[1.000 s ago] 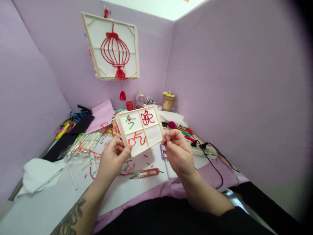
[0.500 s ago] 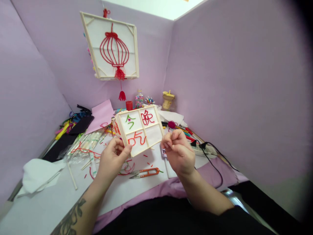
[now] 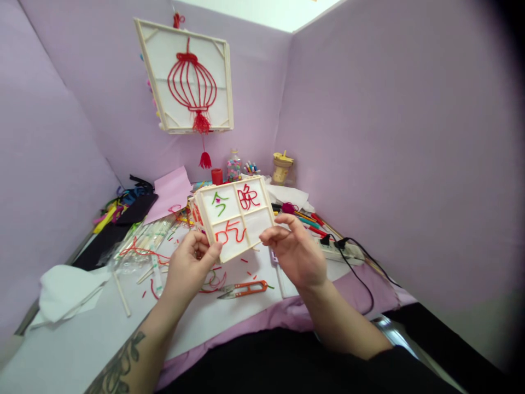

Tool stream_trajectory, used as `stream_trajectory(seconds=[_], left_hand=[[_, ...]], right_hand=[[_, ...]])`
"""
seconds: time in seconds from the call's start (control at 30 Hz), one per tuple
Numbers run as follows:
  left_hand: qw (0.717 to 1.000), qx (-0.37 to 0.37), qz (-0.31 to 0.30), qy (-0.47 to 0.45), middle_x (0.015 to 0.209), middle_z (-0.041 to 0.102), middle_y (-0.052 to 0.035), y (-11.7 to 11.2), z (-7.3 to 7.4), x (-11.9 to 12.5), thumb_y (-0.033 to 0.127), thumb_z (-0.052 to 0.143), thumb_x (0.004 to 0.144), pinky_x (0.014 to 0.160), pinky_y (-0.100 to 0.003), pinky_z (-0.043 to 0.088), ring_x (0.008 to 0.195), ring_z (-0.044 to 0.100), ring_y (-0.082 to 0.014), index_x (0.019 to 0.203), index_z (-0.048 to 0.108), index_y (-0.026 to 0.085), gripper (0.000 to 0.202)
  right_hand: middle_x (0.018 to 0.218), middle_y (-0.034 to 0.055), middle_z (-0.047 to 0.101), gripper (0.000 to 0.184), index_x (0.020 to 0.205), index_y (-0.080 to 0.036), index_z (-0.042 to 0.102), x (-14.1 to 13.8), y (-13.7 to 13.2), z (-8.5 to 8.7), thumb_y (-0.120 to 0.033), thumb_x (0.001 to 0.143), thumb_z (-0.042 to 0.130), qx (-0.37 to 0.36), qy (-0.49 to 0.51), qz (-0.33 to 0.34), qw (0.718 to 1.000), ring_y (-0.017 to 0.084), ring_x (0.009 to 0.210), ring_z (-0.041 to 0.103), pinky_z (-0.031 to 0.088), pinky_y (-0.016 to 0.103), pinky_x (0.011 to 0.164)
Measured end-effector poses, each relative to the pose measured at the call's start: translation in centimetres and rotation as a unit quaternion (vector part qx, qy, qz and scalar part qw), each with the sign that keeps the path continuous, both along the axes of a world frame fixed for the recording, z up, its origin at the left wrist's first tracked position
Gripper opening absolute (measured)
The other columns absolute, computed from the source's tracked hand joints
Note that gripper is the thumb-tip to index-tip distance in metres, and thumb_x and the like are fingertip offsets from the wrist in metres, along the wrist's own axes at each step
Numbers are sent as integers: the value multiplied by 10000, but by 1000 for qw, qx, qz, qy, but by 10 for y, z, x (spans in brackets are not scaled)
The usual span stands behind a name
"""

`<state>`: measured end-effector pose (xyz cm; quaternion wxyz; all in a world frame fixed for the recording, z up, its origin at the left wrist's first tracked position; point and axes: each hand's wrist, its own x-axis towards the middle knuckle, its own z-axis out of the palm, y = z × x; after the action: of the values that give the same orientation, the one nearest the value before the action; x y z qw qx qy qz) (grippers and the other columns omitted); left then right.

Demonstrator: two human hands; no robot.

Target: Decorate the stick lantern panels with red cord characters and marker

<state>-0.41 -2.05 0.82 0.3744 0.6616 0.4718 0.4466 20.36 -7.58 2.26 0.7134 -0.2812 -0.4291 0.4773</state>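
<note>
My left hand (image 3: 192, 262) grips the lower left corner of a handmade box lantern (image 3: 256, 224), thumb on its front face. The lantern has a pale wooden stick frame with white panels, and is held tilted above the table. Three of the four front panes carry yarn characters: green at top left, dark red at top right, orange-red at bottom left. The bottom right pane is plain white. My right hand (image 3: 299, 251) is beside the lantern's right edge, fingers apart and slightly curled, with nothing seen in them. Orange-handled thread snips (image 3: 246, 288) lie on the table below.
A larger lantern (image 3: 219, 82) with a red yarn design hangs at the back. Bagged wooden sticks (image 3: 150, 238) and white cloth (image 3: 68, 290) lie left. A power strip (image 3: 344, 251) with black cords sits right. Behind stand a jar of pompoms (image 3: 233, 167) and a cup (image 3: 282, 167).
The fingers of my right hand have uncurled from a closed pose and spread near the lantern's right edge. My left hand and the lantern have hardly moved.
</note>
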Motion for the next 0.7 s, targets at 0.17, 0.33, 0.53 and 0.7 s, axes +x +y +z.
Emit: stream_trajectory(seconds=[0.17, 0.33, 0.53, 0.7], left_hand=[[1000, 3, -3, -9, 589, 603, 27, -1, -1, 1, 462, 652, 771, 509, -232, 412, 525, 562, -128, 778, 498, 208, 297], [1000, 4, -4, -14, 581, 584, 35, -1, -2, 2, 459, 659, 766, 509, -232, 407, 516, 551, -124, 760, 495, 207, 300], [1000, 9, -7, -17, 587, 584, 35, -2, -2, 1, 449, 650, 777, 507, -231, 407, 521, 556, -124, 762, 478, 208, 297], [1000, 6, -10, -25, 599, 591, 29, -3, -1, 2, 445, 651, 775, 527, -240, 417, 539, 565, -129, 767, 479, 207, 293]], right_hand=[[516, -85, 514, 171, 877, -271, 596, 9, -4, -6, -311, 775, 727, 66, -58, -136, 987, 126, 528, 537, 499, 356, 750], [703, -37, 571, 244, 947, -297, 644, 15, -7, -16, -162, 762, 726, 111, -237, -175, 949, 146, 670, 566, 474, 333, 705], [604, 7, 529, 278, 584, -219, 541, 6, -7, -23, -198, 855, 602, 186, -419, -216, 862, 168, 632, 493, 394, 340, 630], [763, 20, 563, 157, 795, -246, 564, 2, -15, -44, -105, 781, 633, 252, -464, -234, 816, 189, 731, 517, 430, 362, 681]])
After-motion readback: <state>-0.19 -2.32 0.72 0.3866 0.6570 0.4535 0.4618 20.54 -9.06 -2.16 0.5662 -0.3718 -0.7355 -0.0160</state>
